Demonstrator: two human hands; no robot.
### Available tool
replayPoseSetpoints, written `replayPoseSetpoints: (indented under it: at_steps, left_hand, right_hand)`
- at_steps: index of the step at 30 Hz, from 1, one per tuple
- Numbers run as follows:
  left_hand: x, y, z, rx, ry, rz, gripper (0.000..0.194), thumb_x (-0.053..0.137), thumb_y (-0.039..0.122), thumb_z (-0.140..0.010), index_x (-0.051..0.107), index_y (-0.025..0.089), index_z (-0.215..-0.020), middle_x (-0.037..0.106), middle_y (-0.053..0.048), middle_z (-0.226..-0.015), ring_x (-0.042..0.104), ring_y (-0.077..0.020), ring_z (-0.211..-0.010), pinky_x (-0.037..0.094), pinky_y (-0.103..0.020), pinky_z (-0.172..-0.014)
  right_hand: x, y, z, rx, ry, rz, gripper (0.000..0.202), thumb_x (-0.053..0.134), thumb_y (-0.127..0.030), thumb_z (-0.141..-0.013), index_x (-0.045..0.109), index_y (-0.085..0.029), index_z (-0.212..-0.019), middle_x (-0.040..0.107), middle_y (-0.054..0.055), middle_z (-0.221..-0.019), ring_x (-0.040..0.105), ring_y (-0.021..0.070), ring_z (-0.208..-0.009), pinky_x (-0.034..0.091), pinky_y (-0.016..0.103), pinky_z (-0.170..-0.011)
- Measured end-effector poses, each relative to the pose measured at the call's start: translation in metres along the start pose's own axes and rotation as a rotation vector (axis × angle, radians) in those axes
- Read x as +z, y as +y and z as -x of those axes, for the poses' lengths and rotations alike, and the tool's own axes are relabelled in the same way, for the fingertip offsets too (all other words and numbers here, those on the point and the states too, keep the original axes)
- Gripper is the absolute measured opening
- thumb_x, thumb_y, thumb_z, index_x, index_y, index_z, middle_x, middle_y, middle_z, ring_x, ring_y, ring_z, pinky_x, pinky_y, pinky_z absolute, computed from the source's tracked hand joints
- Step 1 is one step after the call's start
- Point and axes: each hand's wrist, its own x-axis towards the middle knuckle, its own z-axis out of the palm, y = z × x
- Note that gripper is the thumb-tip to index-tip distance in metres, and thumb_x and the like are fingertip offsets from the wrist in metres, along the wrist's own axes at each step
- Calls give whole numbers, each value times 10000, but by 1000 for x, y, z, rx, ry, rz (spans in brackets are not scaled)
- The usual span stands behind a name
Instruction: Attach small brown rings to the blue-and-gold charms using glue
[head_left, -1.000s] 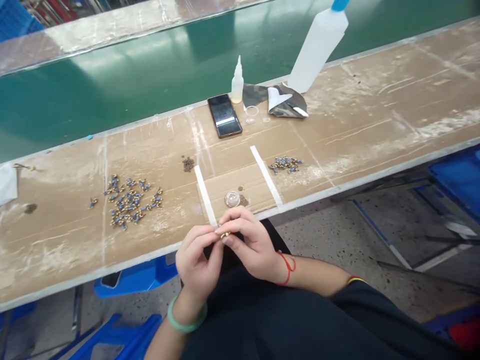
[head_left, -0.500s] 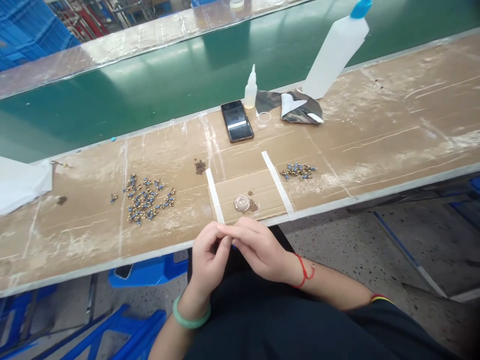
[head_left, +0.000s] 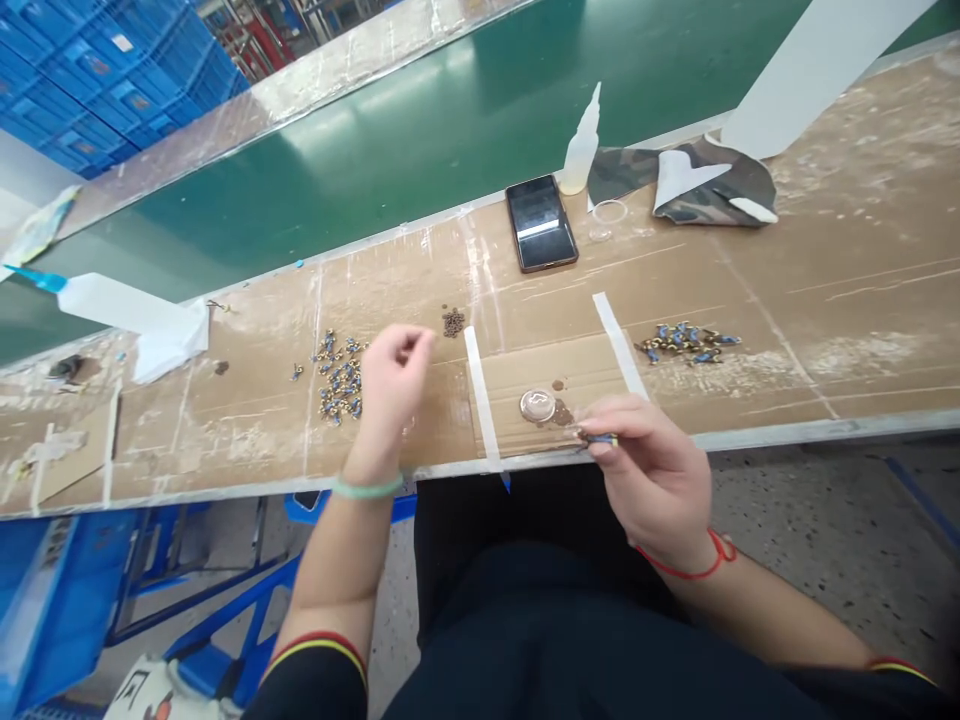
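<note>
My right hand (head_left: 652, 475) pinches a small blue-and-brass part (head_left: 602, 439) between thumb and fingertips, just over the bench's front edge. Beside it on the cardboard lie a clear round dish (head_left: 538, 405) and a patch of tiny brown pieces (head_left: 562, 412). My left hand (head_left: 394, 385) is raised over the bench with fingers curled and thumb pressed against them; whatever may be between them is hidden. It partly covers a pile of blue-and-brass parts (head_left: 341, 385). A little heap of small dark rings (head_left: 453, 322) sits to its upper right.
Another pile of blue-and-brass parts (head_left: 686, 341) lies right of the white tape strips. Toward the back are a phone (head_left: 541, 223), a small dropper bottle (head_left: 582, 150), camouflage cloth (head_left: 716, 185) and a big white bottle (head_left: 817, 75). Another white bottle (head_left: 124, 305) leans at left.
My hands were together at the bench edge and have come apart. The left moved up and left toward the pile; the right moved right with the small part. The view has shifted.
</note>
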Motion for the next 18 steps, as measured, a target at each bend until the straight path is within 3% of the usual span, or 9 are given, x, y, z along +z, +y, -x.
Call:
replayPoseSetpoints:
  at_steps: [1,3,5,11,18]
  left_hand:
    - [0,-8,-24,-10,14,-89,167,651,232,-993,802,215,-921,821,-86,-975,738,-250,-944,622,-406,-909]
    - [5,-20,-62,14,-70,-263,149,675,133,-903,811,192,-886,833,-109,-1001,745,-267,-969,603,-433,-991]
    - [12,-25,-85,61,-148,-349,155,690,111,-871,817,194,-839,836,-118,-997,752,-293,-1000,588,-456,-1024]
    - [25,-21,-99,241,-308,-553,243,639,85,-850,821,216,-758,805,-137,-922,743,-348,-969,577,-496,-939]
    - [39,-12,-108,273,-397,-634,219,690,63,-800,726,192,-626,725,-176,-836,738,-384,-963,557,-510,-927]
  right_hand:
    - [-1,1,-2,-2,25,6,117,793,-253,-1035,856,-309,-1115,771,41,-920,724,215,-858,600,355,-732]
    - [-3,1,-4,1,54,25,101,796,-269,-1035,860,-311,-1099,767,38,-913,723,212,-846,600,348,-713]
    - [-4,0,-5,0,58,51,111,789,-262,-1038,863,-315,-1102,774,34,-919,731,204,-845,605,338,-713]
    - [-11,-1,-7,40,115,127,93,780,-281,-1035,867,-297,-1065,784,40,-901,735,204,-815,612,349,-703]
    - [-16,0,-4,45,149,137,118,793,-253,-1016,874,-306,-1084,787,36,-923,732,202,-834,607,352,-722]
